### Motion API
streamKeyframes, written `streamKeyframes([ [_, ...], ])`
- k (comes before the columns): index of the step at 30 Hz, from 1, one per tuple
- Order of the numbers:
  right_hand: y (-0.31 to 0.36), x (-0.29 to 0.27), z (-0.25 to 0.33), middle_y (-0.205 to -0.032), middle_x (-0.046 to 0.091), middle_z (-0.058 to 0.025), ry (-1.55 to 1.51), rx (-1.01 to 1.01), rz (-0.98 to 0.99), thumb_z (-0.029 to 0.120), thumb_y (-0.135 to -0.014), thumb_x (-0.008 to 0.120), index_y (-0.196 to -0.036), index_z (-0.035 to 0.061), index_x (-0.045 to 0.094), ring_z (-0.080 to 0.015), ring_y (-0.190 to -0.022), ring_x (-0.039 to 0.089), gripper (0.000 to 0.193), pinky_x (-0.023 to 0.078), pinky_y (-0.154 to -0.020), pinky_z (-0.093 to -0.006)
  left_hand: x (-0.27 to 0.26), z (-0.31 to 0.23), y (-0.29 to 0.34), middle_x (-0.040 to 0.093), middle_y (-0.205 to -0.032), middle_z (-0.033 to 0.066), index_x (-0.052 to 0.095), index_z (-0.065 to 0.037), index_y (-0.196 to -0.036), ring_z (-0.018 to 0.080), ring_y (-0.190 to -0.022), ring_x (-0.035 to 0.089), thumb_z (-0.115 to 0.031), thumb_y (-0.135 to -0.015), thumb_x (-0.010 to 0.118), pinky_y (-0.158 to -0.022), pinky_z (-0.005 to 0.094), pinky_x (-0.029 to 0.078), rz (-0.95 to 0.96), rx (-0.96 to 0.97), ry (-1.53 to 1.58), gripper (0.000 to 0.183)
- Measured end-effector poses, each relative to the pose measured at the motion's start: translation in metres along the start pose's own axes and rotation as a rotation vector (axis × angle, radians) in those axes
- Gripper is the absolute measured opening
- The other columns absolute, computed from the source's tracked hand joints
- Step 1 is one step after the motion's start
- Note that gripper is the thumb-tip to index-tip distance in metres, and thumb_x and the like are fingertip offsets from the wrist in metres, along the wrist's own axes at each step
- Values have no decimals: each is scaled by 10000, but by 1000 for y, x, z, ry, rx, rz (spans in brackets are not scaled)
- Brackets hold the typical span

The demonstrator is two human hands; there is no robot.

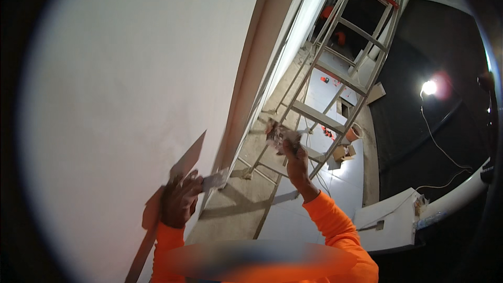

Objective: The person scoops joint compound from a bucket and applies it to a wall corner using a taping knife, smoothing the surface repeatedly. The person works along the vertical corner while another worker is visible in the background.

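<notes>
My left hand (181, 199) is closed at the pale wall (126, 99), gripping what looks like a putty knife. The flat grey blade of the putty knife (215, 180) points right, toward the wall's edge. Shadows of the hand and tool fall on the wall; I cannot tell whether the blade touches it. Farther right, my right hand (297, 167) is held up in front of the ladder. Its fingers are closed on a blotchy, grey-white smeared piece (283, 137), blurred, whose exact kind I cannot make out. Both arms wear orange sleeves.
A metal stepladder (319, 118) stands ahead on the right. Beyond it are an open cardboard box (343, 153), a round orange-brown container (354, 132) and small red items. A bright lamp (429, 88) with a trailing cable hangs against dark sheeting (414, 47). A white block (387, 220) sits lower right.
</notes>
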State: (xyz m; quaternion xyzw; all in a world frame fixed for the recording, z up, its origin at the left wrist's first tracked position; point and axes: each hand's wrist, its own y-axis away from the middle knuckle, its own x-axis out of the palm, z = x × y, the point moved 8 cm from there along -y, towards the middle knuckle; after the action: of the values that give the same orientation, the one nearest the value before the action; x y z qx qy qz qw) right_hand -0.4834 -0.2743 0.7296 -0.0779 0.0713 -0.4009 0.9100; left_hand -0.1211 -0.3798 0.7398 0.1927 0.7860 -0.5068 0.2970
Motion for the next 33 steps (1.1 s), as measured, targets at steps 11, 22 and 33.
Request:
streamKeyframes([
  [11,-67,87,-73,-1533,491,84,1577,-1772,-29,267,-921,662,-1473,449,548,-169,-1397,420,592,338,-1030,-502,140,58,146,759,-1220,110,748,-80,-1099,272,-1202,707,-63,-928,625,-1085,514,489,-159,-36,-90,212],
  [22,11,117,-128,-1398,587,-43,1870,-1471,-303,184,-958,624,-1492,277,555,-256,-1282,544,546,406,-1027,-555,156,50,167,779,-1111,95,687,-80,-1021,273,-1140,722,-84,-1018,581,-1089,493,497,-425,242,-195,106],
  [33,-8,167,-118,-1326,657,-47,2015,-1167,-442,152,-929,609,-1368,199,659,-251,-1193,623,444,451,-1034,-519,157,54,187,767,-1089,156,702,-25,-1066,297,-1080,742,-16,-954,638,-1082,499,518,-477,465,-79,129],
])
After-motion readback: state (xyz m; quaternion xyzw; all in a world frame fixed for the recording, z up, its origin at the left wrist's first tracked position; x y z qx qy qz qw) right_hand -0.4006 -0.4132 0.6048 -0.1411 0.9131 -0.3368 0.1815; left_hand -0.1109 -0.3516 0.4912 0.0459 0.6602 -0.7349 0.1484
